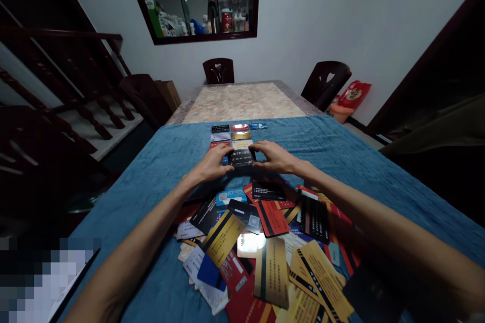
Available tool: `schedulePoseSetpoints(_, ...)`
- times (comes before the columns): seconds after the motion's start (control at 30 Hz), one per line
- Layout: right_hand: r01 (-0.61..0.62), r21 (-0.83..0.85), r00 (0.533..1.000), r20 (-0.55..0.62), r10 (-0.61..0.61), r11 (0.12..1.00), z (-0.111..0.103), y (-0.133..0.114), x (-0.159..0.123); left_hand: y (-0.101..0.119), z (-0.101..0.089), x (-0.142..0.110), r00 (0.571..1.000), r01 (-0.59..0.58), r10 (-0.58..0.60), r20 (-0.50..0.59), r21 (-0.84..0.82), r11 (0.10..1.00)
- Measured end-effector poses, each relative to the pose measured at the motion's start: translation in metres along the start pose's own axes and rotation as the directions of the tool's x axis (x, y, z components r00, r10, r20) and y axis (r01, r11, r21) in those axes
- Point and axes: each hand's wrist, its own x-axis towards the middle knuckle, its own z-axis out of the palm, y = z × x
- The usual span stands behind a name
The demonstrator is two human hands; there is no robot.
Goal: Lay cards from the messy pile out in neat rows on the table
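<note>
Between my two hands is a black card [242, 158] with white print. My left hand [215, 162] pinches its left edge, and my right hand [276, 157] grips its right edge with thumb and fingers. A blue card [225, 160] shows partly beside my left fingertips. Just beyond are short rows of cards: a black card [220, 128], a red card [240, 127], a blue card [258, 126], a silver card [220, 137] and a gold card [241, 136]. Below my hands spreads a loose, overlapping heap of cards, with a gold card [223, 238] and a red card [272, 218] on top.
A blue cloth [159, 186] covers the near part of the table, with a patterned tabletop [246, 101] beyond. Dark chairs [326, 83] stand around it. At the lower left lies a pale, blurred-out object [70, 282]. Wooden railings [68, 86] run along the left.
</note>
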Motion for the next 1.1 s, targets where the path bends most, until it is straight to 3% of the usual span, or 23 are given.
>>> schedulePoseSetpoints(0.43,0.06,-0.06,0.998,-0.015,-0.061,0.996,-0.001,0.002,0.04,-0.026,-0.02,0.01,0.999,0.002,-0.001,-0.044,0.032,0.999)
schedulePoseSetpoints(0.7,0.083,-0.151,0.997,0.015,-0.082,0.985,-0.005,0.003,0.076,-0.044,-0.036,0.027,0.999,0.033,-0.031,-0.01,0.205,0.978)
schedulePoseSetpoints(1.1,-0.009,-0.199,0.999,0.046,0.019,0.98,0.002,0.025,0.142,-0.102,-0.041,0.071,0.997,0.055,-0.072,0.038,0.342,0.938)
